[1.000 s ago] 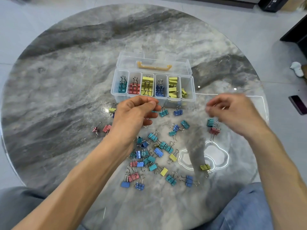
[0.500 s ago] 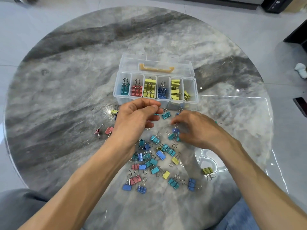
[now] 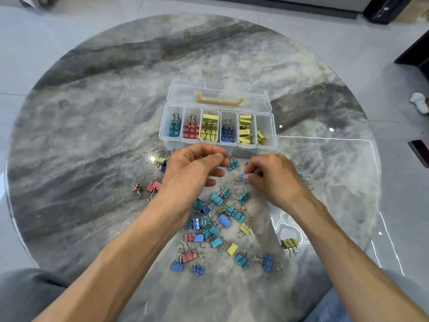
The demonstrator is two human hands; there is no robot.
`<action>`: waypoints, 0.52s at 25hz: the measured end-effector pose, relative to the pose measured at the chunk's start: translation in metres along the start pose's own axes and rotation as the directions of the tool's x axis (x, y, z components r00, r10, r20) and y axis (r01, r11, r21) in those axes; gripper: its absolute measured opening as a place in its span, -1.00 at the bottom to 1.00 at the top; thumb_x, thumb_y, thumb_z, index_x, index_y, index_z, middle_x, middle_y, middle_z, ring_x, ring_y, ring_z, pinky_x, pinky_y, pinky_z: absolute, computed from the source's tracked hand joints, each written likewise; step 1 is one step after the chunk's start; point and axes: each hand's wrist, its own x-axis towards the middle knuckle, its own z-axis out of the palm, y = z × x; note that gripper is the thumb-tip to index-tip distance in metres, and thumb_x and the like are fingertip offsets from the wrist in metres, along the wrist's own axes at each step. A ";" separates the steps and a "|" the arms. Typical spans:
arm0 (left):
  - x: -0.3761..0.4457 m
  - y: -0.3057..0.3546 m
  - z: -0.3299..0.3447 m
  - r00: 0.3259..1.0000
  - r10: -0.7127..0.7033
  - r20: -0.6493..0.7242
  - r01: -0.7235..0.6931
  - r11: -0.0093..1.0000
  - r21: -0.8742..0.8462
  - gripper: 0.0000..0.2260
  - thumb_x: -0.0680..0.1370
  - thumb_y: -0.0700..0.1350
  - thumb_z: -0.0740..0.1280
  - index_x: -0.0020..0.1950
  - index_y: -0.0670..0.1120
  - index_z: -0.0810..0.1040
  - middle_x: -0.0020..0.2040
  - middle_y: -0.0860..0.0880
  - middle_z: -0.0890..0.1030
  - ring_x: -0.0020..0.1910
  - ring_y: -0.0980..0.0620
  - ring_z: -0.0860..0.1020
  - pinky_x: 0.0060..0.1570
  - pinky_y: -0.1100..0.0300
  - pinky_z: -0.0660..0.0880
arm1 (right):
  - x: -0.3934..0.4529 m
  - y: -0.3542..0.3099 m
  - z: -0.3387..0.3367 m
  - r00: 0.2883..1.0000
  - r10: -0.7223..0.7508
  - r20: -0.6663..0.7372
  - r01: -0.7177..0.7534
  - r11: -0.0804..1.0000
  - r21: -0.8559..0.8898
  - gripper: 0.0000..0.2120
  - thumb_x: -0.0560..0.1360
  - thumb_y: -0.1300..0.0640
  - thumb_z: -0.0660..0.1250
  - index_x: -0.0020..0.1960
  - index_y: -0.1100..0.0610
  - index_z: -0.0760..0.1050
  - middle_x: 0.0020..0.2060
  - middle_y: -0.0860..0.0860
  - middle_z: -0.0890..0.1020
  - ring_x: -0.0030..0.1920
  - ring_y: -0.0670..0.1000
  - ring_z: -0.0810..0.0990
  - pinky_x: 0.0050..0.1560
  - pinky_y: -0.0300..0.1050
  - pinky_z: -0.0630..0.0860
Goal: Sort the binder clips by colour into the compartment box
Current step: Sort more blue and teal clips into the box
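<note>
The clear compartment box (image 3: 269, 145) stands open at the table's middle, lid tipped back. From left to right its compartments hold teal, red, yellow, blue, yellow and yellow clips. Several loose binder clips (image 3: 218, 224) in teal, blue, red and yellow lie scattered in front of it. My right hand (image 3: 276, 180) pinches a small blue clip (image 3: 243, 177) low over the table. My left hand (image 3: 190, 170) hovers just in front of the box, thumb against curled forefinger, beside a teal clip (image 3: 232, 164). Whether it holds anything is hidden.
The round grey marble table (image 3: 92, 126) carries red clips (image 3: 153, 186) and a yellow clip (image 3: 160, 160) left of my left hand. A yellow clip (image 3: 289, 244) lies near the right. On the floor to the right are a dark phone (image 3: 420, 152) and a white object (image 3: 419, 105).
My right hand came in from the right, dropped to the table and took hold of a small blue clip. My left hand has stayed almost still in front of the box.
</note>
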 end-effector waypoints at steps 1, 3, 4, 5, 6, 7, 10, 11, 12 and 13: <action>0.001 -0.002 0.000 1.000 -0.003 0.009 0.002 0.999 0.053 -0.88 0.58 -0.22 0.34 0.01 -0.07 0.67 -0.12 -0.03 0.73 -0.19 0.07 0.63 -0.17 0.19 0.52 | 0.000 -0.001 -0.003 1.000 0.015 -0.023 -0.013 0.998 0.063 -0.92 0.48 0.18 0.46 -0.17 0.04 0.64 -0.30 -0.10 0.65 -0.20 -0.06 0.64 -0.12 -0.17 0.52; 0.001 -0.003 0.001 0.998 -0.040 0.048 0.033 0.991 0.131 -0.86 0.60 -0.21 0.32 0.05 -0.05 0.66 -0.10 0.00 0.73 -0.12 0.04 0.64 -0.15 0.18 0.56 | -0.002 -0.004 -0.014 0.998 0.068 0.014 -0.068 0.910 0.410 -0.93 0.46 0.23 0.49 -0.16 0.09 0.65 -0.33 -0.04 0.69 -0.29 -0.09 0.65 -0.21 -0.17 0.54; 0.001 -0.004 0.002 0.992 -0.086 0.093 0.079 0.994 0.082 -0.85 0.62 -0.21 0.30 0.08 -0.07 0.66 -0.08 -0.01 0.73 -0.08 0.01 0.66 -0.12 0.16 0.59 | -0.003 -0.009 -0.020 0.994 0.071 0.082 -0.107 0.758 0.644 -0.94 0.45 0.26 0.48 -0.16 0.13 0.65 -0.32 0.03 0.70 -0.33 -0.06 0.64 -0.26 -0.17 0.55; 0.000 -0.004 0.003 0.977 -0.135 0.164 0.143 0.989 -0.035 -0.84 0.62 -0.23 0.29 0.11 -0.12 0.65 -0.05 -0.05 0.73 -0.06 -0.03 0.67 -0.10 0.15 0.62 | -0.005 -0.013 -0.025 0.987 0.048 0.156 -0.155 0.564 0.811 -0.95 0.43 0.28 0.47 -0.15 0.16 0.64 -0.31 0.10 0.70 -0.35 -0.03 0.62 -0.30 -0.18 0.55; -0.002 -0.003 0.005 0.956 -0.173 0.239 0.220 0.957 -0.188 -0.84 0.61 -0.25 0.29 0.10 -0.18 0.65 -0.04 -0.11 0.72 -0.08 -0.05 0.68 -0.09 0.15 0.64 | -0.007 -0.017 -0.028 0.979 0.007 0.205 -0.190 0.405 0.894 -0.95 0.39 0.27 0.46 -0.14 0.18 0.64 -0.32 0.13 0.69 -0.37 -0.02 0.60 -0.32 -0.20 0.54; -0.003 -0.004 0.005 0.943 -0.178 0.283 0.263 0.916 -0.303 -0.84 0.57 -0.28 0.31 0.07 -0.23 0.66 -0.06 -0.15 0.71 -0.12 -0.05 0.68 -0.11 0.17 0.65 | -0.009 -0.020 -0.029 0.973 -0.032 0.227 -0.205 0.319 0.925 -0.93 0.37 0.26 0.45 -0.14 0.20 0.64 -0.33 0.13 0.68 -0.39 -0.02 0.58 -0.34 -0.21 0.54; -0.003 -0.011 0.009 0.951 -0.143 0.273 0.248 0.881 -0.404 -0.80 0.45 -0.31 0.36 0.04 -0.29 0.66 -0.11 -0.20 0.69 -0.24 0.00 0.66 -0.13 0.23 0.65 | -0.009 -0.024 -0.030 0.981 -0.105 0.163 -0.114 0.373 0.921 -0.91 0.35 0.25 0.43 -0.14 0.24 0.61 -0.36 0.11 0.66 -0.39 -0.02 0.59 -0.33 -0.21 0.56; -0.004 -0.014 0.012 0.955 -0.127 0.268 0.234 0.877 -0.420 -0.78 0.45 -0.32 0.35 0.08 -0.29 0.65 -0.11 -0.20 0.69 -0.25 0.02 0.65 -0.14 0.24 0.64 | -0.009 -0.024 -0.030 0.987 -0.117 0.112 -0.051 0.431 0.901 -0.91 0.36 0.25 0.43 -0.15 0.25 0.60 -0.36 0.12 0.65 -0.39 -0.02 0.61 -0.32 -0.20 0.57; -0.005 -0.016 0.015 0.957 -0.111 0.267 0.224 0.869 -0.440 -0.76 0.46 -0.33 0.34 0.11 -0.29 0.64 -0.11 -0.19 0.69 -0.25 0.03 0.65 -0.16 0.25 0.64 | -0.009 -0.024 -0.032 0.990 -0.129 0.059 0.009 0.473 0.881 -0.91 0.37 0.24 0.43 -0.15 0.24 0.60 -0.36 0.12 0.65 -0.37 -0.01 0.61 -0.29 -0.19 0.58; -0.006 -0.016 0.017 0.959 -0.092 0.268 0.212 0.860 -0.464 -0.74 0.45 -0.31 0.34 0.13 -0.27 0.63 -0.11 -0.18 0.69 -0.25 0.04 0.65 -0.16 0.25 0.63 | -0.010 -0.024 -0.033 0.990 -0.144 0.011 0.062 0.490 0.870 -0.92 0.38 0.24 0.43 -0.14 0.23 0.59 -0.35 0.12 0.65 -0.36 0.00 0.62 -0.27 -0.18 0.59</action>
